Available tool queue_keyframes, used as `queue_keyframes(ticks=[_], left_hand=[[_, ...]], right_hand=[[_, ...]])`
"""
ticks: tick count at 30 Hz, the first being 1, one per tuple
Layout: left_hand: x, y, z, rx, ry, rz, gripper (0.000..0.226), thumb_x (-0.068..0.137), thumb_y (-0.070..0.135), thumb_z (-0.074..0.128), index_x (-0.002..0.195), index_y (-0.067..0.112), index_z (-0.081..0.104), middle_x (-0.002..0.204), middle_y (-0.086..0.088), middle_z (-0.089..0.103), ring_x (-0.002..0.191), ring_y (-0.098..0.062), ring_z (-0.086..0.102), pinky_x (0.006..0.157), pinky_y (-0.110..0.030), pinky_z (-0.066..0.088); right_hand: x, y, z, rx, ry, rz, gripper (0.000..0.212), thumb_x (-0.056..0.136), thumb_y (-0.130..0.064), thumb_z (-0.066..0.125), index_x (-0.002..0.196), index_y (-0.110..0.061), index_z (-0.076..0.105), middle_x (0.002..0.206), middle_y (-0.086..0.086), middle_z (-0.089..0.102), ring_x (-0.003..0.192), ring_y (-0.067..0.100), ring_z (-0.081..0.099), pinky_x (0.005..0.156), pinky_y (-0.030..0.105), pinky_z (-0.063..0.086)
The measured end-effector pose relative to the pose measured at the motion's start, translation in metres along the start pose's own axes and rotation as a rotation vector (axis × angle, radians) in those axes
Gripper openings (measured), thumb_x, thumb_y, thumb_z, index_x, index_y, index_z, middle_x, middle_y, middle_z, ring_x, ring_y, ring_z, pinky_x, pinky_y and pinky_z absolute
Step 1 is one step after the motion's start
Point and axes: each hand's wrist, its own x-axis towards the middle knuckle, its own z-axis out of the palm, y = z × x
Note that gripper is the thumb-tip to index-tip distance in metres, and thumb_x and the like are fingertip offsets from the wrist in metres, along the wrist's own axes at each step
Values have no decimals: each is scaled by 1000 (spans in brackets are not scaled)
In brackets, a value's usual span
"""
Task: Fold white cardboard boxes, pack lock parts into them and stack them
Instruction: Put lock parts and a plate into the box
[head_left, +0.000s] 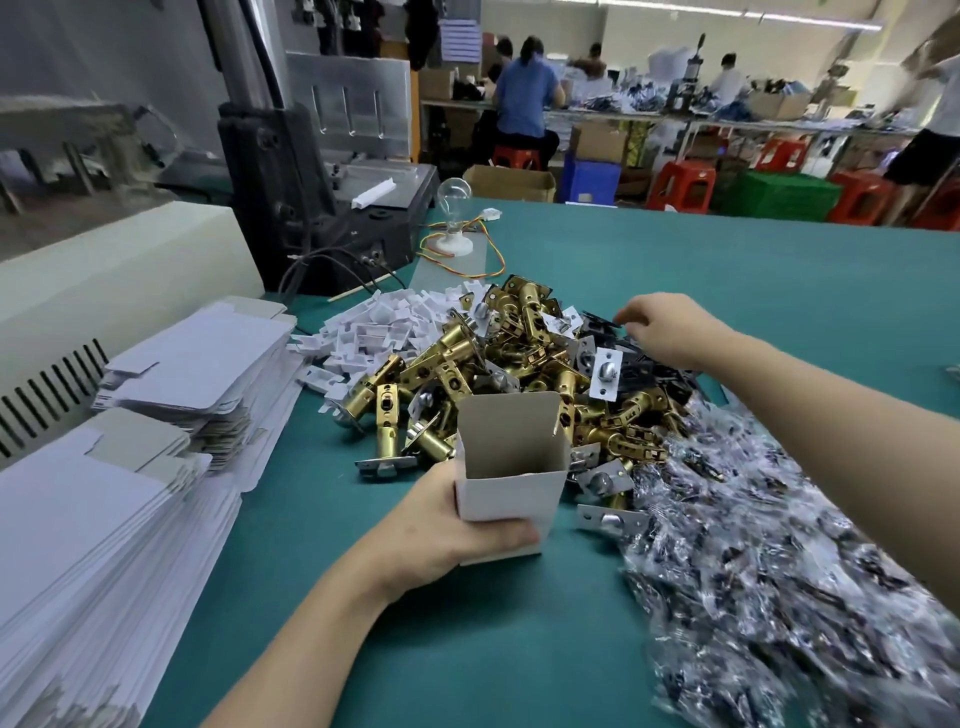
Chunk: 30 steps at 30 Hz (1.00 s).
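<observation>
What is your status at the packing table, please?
Left hand grips open white box. Right hand at black plates, grasp unclear. Brass latches piled between.

One head-worn wide-angle view looks forward and down from close above the green worktop (675, 270), workshop receding toward twelve o'clock.
</observation>
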Motion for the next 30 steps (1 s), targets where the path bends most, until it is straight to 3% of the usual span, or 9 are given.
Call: queue_keyframes(ticks=[5,8,11,17,23,27,30], left_hand=[[2,3,-2,-11,-39,2,41,82,13,84,115,34,72,115,2,75,105,-6,68,93,-23,54],[3,3,-2,-21,-47,26,44,82,13,84,108,46,73,107,15,75,101,0,68,88,-17,54],[4,2,-3,-24,-44,36,45,82,12,84,108,47,72,107,16,74,101,0,68,87,-16,54],[5,2,-4,-52,-56,45,48,83,10,83,108,50,73,107,17,74,100,1,67,89,-17,54],[5,3,-2,-55,-48,36,43,82,10,83,109,41,71,105,15,74,99,0,67,89,-17,54],[4,5,-2,-72,-51,31,43,82,9,82,111,38,71,107,15,74,101,0,67,89,-17,53],[4,5,-2,-70,-58,29,42,82,9,82,111,36,71,106,14,74,100,0,67,88,-17,53]], right_hand=[[35,4,11,-27,-60,39,38,106,-10,46,143,-5,57,148,14,56,137,33,50,113,39,38],[52,5,15,5,-15,61,40,102,1,42,132,-8,67,141,15,61,131,34,54,103,36,44],[62,5,24,-13,-71,79,48,95,9,38,123,-7,72,134,17,65,124,35,58,94,36,47],[73,6,40,-11,-68,115,44,95,7,40,128,0,68,131,21,66,120,39,59,100,43,52],[75,10,46,-4,-42,132,42,96,6,41,127,0,69,130,22,66,118,40,60,100,46,52],[82,19,45,37,33,126,31,101,-5,47,130,-1,58,136,23,57,123,39,54,99,44,47],[89,18,43,33,-6,126,42,107,-24,52,145,-7,46,148,22,47,133,38,48,106,44,41]])
